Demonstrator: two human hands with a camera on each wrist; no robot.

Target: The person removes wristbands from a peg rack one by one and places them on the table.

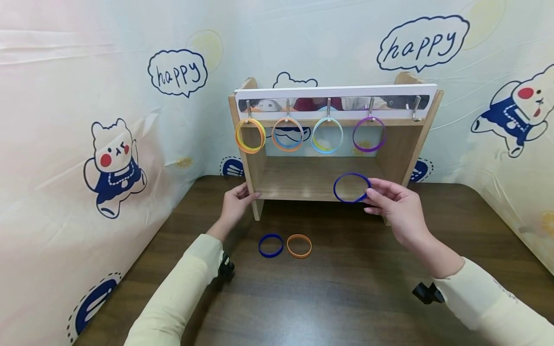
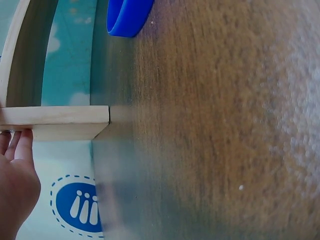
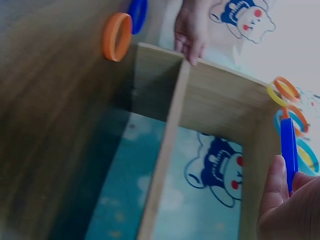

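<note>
The pale sleeves (image 1: 484, 298) come nearest, reaching in over the bench (image 1: 285, 307) from either side. The right hand (image 1: 400, 206) pinches a blue band (image 3: 288, 147) between thumb and fingers at its right side; the grip is narrow, and the rest of the loop juts out to the left in the air, in front of the rack's shelf (image 1: 303, 180) and below the hooks (image 1: 329, 105). The left hand (image 1: 233, 204) grips the rack's left side panel (image 1: 257, 170), thumb at the front edge, fingers against the outer face.

The held band looks feather-light and rubbery: probably soft enough to flex under a squeeze, springy enough to stay round, hard to break and not very slippery. A light pinch on one part of the rim should suit it, leaving the opposite side free; too hard a squeeze could twist the loop.

A second blue band (image 2: 135, 20) and an orange band (image 3: 108, 39) lie side by side on the bench. Above the shelf, a purple band (image 1: 365, 151) hangs from one hook, with yellow, orange and light-blue bands on the hooks to its left.
</note>
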